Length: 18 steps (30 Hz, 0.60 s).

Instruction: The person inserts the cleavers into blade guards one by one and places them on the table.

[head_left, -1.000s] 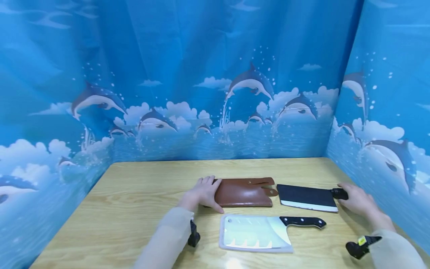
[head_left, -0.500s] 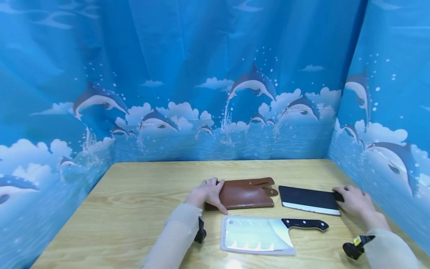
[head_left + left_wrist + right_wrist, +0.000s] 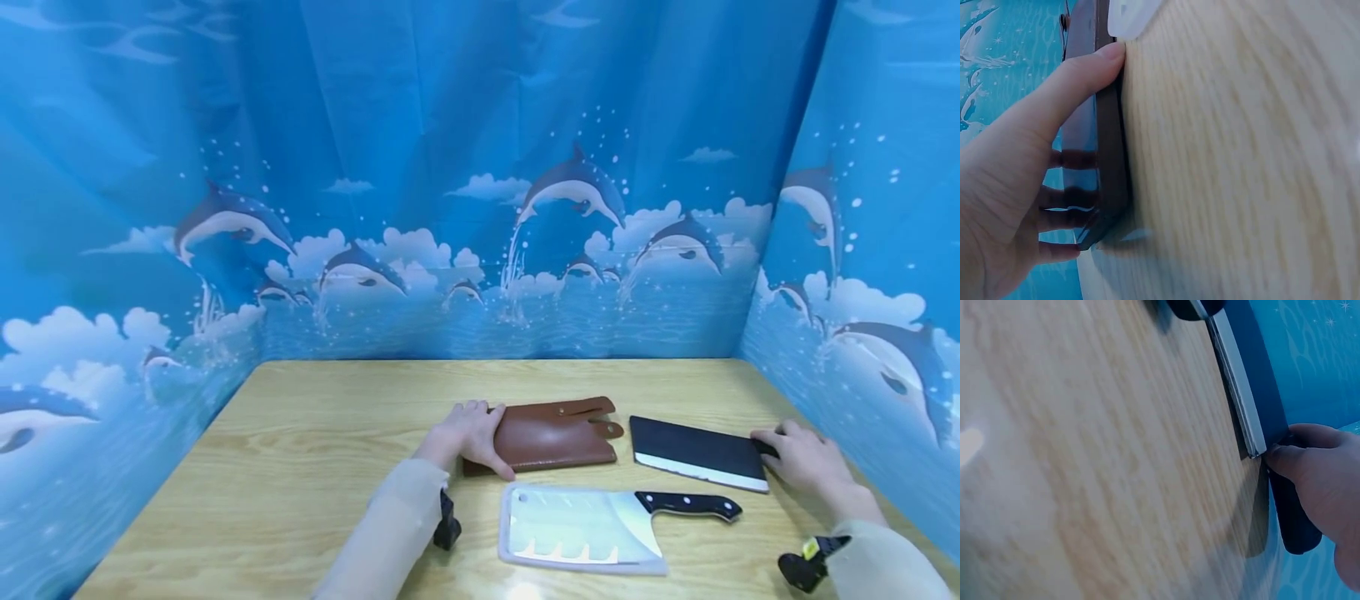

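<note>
In the head view my left hand [image 3: 472, 437] grips the left end of a brown leather knife sheath [image 3: 558, 433] lying on the table. In the left wrist view the thumb lies along the sheath's near edge [image 3: 1110, 137], with the fingers spread over its far side. My right hand [image 3: 810, 462] pinches the black handle [image 3: 1291, 512] of a cleaver with a dark blade [image 3: 697, 450] and a bright edge. That blade points left at the sheath's slotted, flapped end, a small gap apart. Most of the handle is hidden behind the hand in the head view.
Nearer the person lies a second cleaver [image 3: 581, 529], its shiny blade in a clear cover and its riveted black handle [image 3: 690, 504] pointing right. The wooden table [image 3: 315, 450] meets a blue dolphin-print curtain [image 3: 450, 167] at the back and sides.
The dark cleaver's handle end has swung slightly nearer the person, and my right hand now covers more of the handle. The sheath has turned a little, its left end coming nearer with my left hand.
</note>
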Tool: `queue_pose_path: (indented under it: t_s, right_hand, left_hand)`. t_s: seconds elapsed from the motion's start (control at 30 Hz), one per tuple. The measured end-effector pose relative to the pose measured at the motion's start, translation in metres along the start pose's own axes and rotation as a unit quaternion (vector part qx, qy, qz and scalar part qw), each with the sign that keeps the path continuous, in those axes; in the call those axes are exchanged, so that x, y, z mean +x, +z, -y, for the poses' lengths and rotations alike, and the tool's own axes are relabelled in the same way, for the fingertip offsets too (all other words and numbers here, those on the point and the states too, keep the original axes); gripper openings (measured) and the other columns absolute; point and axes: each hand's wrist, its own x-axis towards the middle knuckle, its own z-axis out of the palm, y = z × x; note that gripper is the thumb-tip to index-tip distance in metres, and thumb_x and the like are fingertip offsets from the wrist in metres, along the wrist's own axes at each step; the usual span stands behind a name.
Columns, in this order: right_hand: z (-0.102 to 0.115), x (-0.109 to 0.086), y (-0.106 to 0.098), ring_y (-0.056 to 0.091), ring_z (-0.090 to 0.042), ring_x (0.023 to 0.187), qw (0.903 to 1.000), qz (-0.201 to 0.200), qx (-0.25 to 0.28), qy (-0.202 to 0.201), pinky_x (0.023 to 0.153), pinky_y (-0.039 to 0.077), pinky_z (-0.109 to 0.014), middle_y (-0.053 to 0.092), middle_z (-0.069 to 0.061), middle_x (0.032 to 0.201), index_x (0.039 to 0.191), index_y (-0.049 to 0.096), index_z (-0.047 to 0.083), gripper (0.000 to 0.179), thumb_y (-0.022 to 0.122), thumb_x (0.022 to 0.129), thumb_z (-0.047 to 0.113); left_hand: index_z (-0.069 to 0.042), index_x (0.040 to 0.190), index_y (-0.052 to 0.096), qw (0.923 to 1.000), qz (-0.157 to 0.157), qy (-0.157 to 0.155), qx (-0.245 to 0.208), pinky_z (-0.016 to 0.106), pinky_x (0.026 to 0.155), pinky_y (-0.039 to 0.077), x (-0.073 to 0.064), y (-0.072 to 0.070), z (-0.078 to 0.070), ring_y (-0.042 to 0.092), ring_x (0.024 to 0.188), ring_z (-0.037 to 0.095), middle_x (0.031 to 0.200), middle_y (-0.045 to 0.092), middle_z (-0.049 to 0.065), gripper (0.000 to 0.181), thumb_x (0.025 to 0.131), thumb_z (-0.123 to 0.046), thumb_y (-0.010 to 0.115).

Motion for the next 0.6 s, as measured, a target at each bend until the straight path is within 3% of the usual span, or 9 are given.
queue_pose_path:
  t_s: [0.13,0.3,0.43,0.6]
  right_hand:
    - [0.000,-0.001,0.002,0.050,-0.052,0.096,0.9999,-0.007,-0.010,-0.012,0.076,0.036,-0.068,0.055,-0.031,0.108,0.114,0.061,0.001,0.038,0.068,0.079,0.012]
    - [-0.002,-0.004,0.003,0.052,-0.052,0.094,0.9992,-0.010,0.016,-0.036,0.076,0.039,-0.064,0.056,-0.032,0.105,0.110,0.061,-0.003,0.036,0.068,0.078,0.011]
    - [-0.005,-0.009,0.004,0.053,-0.050,0.091,0.9979,-0.010,0.049,-0.042,0.074,0.042,-0.061,0.056,-0.031,0.103,0.111,0.061,-0.003,0.035,0.067,0.079,0.011]
    - [-0.007,-0.012,0.006,0.055,-0.049,0.088,0.9974,-0.020,0.053,-0.044,0.070,0.043,-0.061,0.056,-0.029,0.099,0.111,0.060,-0.003,0.035,0.066,0.079,0.010]
  left_hand:
    - [-0.014,0.147,0.025,0.9998,-0.012,-0.002,0.013,0.044,0.102,0.031,-0.001,0.002,0.002,0.038,0.125,0.027,0.140,0.039,0.013,0.119,0.055,-0.079,0.063]
    - [-0.011,0.146,0.028,0.9988,-0.046,-0.002,0.015,0.047,0.098,0.035,-0.005,0.006,0.013,0.043,0.121,0.029,0.135,0.043,0.015,0.120,0.054,-0.080,0.063]
    - [-0.010,0.146,0.028,0.9978,-0.062,-0.011,-0.018,0.050,0.097,0.035,-0.011,0.008,0.025,0.041,0.122,0.032,0.135,0.042,0.017,0.120,0.054,-0.078,0.065]
    - [-0.011,0.147,0.025,0.9958,-0.069,-0.009,-0.060,0.054,0.099,0.029,-0.028,0.004,0.035,0.034,0.127,0.035,0.141,0.035,0.019,0.118,0.057,-0.073,0.068]
